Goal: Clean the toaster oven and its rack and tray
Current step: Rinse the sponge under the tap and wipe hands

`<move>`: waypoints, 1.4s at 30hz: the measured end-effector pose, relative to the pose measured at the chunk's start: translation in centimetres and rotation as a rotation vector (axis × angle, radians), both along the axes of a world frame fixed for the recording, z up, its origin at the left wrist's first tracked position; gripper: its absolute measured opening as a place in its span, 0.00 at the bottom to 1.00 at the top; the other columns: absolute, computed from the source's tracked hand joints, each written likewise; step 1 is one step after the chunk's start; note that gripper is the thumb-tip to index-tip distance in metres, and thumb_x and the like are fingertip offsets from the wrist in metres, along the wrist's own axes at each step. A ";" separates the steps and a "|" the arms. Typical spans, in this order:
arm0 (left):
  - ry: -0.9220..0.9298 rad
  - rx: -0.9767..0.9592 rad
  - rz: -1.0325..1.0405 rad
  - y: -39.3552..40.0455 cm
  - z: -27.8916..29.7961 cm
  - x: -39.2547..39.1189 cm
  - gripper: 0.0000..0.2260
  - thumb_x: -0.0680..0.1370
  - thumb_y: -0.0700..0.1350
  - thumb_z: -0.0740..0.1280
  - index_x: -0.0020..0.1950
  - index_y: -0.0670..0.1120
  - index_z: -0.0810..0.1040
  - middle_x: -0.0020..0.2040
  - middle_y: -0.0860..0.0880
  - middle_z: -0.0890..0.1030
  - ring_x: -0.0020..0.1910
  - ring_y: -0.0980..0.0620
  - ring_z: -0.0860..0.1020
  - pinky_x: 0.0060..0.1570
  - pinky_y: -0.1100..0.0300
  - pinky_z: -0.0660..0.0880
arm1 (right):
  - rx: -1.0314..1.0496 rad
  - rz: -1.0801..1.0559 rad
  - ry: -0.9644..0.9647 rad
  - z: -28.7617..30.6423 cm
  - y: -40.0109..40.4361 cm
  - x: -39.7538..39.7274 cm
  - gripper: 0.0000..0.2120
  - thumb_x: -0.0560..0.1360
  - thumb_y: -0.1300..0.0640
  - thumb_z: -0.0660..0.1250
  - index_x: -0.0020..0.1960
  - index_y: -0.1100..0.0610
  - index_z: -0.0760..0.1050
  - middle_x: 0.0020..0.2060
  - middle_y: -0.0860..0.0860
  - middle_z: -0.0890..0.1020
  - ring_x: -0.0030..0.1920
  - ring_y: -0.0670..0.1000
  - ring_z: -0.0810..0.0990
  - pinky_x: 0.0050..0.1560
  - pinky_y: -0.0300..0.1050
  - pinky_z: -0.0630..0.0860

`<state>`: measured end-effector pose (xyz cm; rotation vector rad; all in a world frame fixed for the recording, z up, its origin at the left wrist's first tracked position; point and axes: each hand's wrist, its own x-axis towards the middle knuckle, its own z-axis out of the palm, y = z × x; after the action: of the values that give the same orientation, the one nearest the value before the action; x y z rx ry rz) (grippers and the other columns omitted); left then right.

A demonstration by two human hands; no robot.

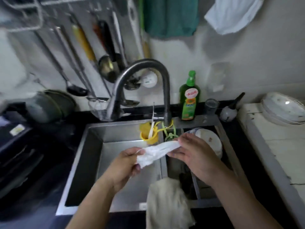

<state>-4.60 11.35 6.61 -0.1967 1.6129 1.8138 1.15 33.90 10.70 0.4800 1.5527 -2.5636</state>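
Observation:
A white cloth [156, 152] is stretched between both hands above the steel sink [92, 159]. My left hand [127, 164] grips its lower left end and my right hand [196, 156] grips its upper right end. The cloth looks twisted into a roll. The curved tap [142, 83] stands behind the hands; I cannot make out running water. No toaster oven, rack or tray shows in this view.
A dingy cloth [166, 202] hangs over the sink's front edge. White plates [209, 141] sit in the right basin. A yellow cup [148, 134] hangs at the sink's back, a green bottle [189, 98] stands behind, utensils [85, 47] hang on the wall, a black hob [18, 146] lies left.

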 end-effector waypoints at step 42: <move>1.328 -1.000 -0.422 -15.1 0.0 1.9 0.03 0.81 0.41 0.66 0.50 0.47 0.79 0.50 0.46 0.80 0.52 0.44 0.79 0.50 0.52 0.73 | 1.699 0.388 0.431 -1.9 -17.2 0.8 0.10 0.77 0.66 0.64 0.53 0.58 0.81 0.54 0.53 0.81 0.60 0.55 0.77 0.54 0.43 0.71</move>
<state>-2.74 -3.80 6.57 1.0411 3.0042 0.5269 1.95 16.67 8.85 -0.3446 3.1510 -0.5425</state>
